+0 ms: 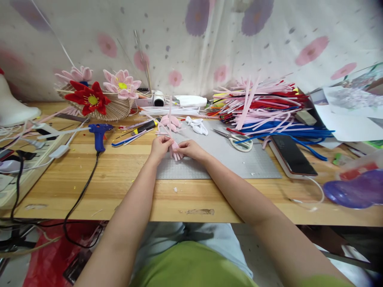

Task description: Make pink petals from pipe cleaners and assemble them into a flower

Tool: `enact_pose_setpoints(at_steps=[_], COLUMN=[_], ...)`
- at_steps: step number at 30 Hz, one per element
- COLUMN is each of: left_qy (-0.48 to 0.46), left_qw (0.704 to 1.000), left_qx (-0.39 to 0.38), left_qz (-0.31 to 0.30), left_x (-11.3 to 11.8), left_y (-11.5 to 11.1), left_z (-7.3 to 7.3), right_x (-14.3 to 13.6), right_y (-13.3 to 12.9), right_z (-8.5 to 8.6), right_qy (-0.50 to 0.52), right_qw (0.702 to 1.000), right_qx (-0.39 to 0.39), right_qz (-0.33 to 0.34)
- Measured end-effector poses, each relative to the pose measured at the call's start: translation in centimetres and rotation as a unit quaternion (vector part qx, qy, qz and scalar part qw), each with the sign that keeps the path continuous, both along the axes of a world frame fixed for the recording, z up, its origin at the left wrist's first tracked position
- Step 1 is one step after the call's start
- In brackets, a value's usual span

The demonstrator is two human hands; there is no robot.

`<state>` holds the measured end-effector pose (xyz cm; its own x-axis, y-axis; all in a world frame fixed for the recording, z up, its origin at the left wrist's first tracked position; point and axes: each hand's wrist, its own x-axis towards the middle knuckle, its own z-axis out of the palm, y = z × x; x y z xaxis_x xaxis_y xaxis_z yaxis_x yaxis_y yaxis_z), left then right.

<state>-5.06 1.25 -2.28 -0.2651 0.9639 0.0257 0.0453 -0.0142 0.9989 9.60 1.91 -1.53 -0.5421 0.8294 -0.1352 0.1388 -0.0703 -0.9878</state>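
A bunch of pale pink pipe cleaners point(176, 156) is held over the grey cutting mat point(239, 168). My left hand point(160, 148) pinches it from the left, and one long stem sticks up past the fingers. From the right, the fingertips of my right hand point(193, 150) close on the lower part of the same bunch. Just beyond my hands lie some pink bent petal pieces point(172, 123) and a white looped piece point(197, 126). Scissors point(241, 143) with pale handles rest on the mat to the right.
A blue glue gun point(101, 137) with a black cord stands left, beside a power strip point(32, 169). Behind it are red point(89, 99) and pink point(122, 85) fuzzy flowers. Piled pipe cleaners point(263, 103), a phone point(293, 154) and a purple plastic item point(353, 190) are right.
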Motion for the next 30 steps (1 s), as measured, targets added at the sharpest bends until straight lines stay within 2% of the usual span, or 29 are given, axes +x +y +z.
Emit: enact_pose_setpoints(at_steps=[2,5,8,11,17,21,24,26,30], left_qy=[-0.016,-0.024,-0.085,-0.151,-0.208,-0.210,-0.188,-0.173,-0.163], left_qw=[1.000,0.999,0.995,0.987,0.976,0.975,0.981,0.984,0.979], left_qx=[-0.025,-0.022,-0.043,-0.060,-0.057,-0.065,-0.038,-0.028,-0.091], left_qz=[-0.004,0.018,0.029,0.017,0.011,0.016,0.017,0.004,-0.086], left_x=[0.2,0.5,0.9,1.2,0.9,0.0,-0.3,0.0,1.2], left_y=[-0.1,-0.4,-0.7,-1.0,-1.0,-1.1,-1.4,-1.6,-1.9], left_z=[0.3,0.8,1.2,1.5,2.1,2.7,2.9,2.8,2.5], right_x=[-0.1,-0.4,-1.1,-1.6,-2.0,-2.4,-2.5,-2.4,-2.1], right_y=[-0.1,-0.3,-0.4,-0.5,-1.1,-1.4,-1.5,-1.4,-1.4], right_z=[0.2,0.3,0.1,0.0,0.6,0.8,0.7,0.6,0.0], right_qy=[-0.004,0.018,0.041,0.037,0.052,0.038,0.012,0.032,0.116], right_qw=[1.000,0.999,0.996,0.998,0.999,0.999,0.999,0.998,0.990], right_qx=[-0.003,-0.034,-0.076,-0.045,-0.002,0.005,-0.012,-0.046,-0.081], right_qz=[0.012,0.020,0.010,0.001,0.000,0.028,0.035,0.035,0.013])
